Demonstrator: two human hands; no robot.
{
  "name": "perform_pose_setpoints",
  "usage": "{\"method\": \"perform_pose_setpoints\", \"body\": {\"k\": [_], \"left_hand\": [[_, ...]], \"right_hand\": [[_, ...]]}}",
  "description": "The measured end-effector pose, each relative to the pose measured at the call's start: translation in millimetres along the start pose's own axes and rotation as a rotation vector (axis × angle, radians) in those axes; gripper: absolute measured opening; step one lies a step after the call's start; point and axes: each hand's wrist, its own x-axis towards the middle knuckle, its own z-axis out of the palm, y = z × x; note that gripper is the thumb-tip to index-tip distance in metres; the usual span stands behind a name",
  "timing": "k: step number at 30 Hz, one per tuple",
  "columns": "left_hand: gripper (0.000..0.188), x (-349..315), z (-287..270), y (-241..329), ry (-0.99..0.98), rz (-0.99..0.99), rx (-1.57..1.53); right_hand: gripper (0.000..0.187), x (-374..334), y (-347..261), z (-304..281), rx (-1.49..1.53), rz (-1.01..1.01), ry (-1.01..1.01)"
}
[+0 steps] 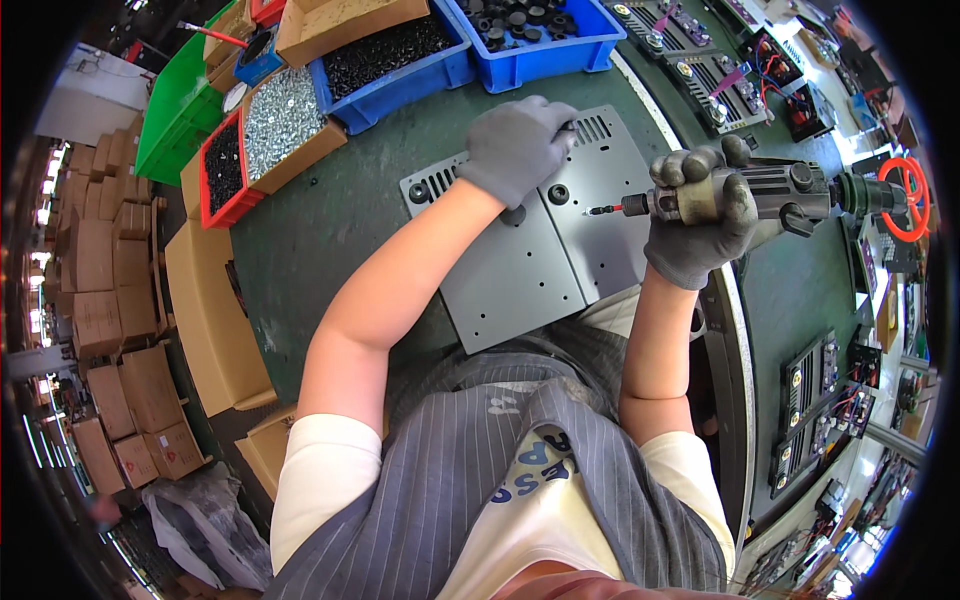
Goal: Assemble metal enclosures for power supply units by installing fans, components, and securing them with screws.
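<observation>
Grey plating point(505, 275) looked stiff, best edge-held. Your right hand point(702, 215) gripped the driver point(785, 190); your left hand point(520, 148) curled, contents hidden.

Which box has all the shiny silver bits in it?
The open cardboard box, sitting between the small red bin and a blue bin. Its bits are silver; those two neighbours hold black ones.

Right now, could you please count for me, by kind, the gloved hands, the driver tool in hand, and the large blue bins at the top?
Gloved hands: 2 (left hand, right hand)
Driver tool: 1
Large blue bins: 2 (left bin, right bin)
Total: 5
</observation>
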Motion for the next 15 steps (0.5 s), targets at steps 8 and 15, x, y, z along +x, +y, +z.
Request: {"method": "perform_pose_setpoints", "body": {"k": [8,15], "left_hand": [[0.029,7,7,0,-0.277,0.051,-0.039],[0.032,33,9,8,-0.378,-0.089,-0.004]], "right_hand": [[0.046,24,-2,-8,-0.163,-0.045,-0.007],[0.041,74,11,-24,-0.398,-0.070,0.092]]}}
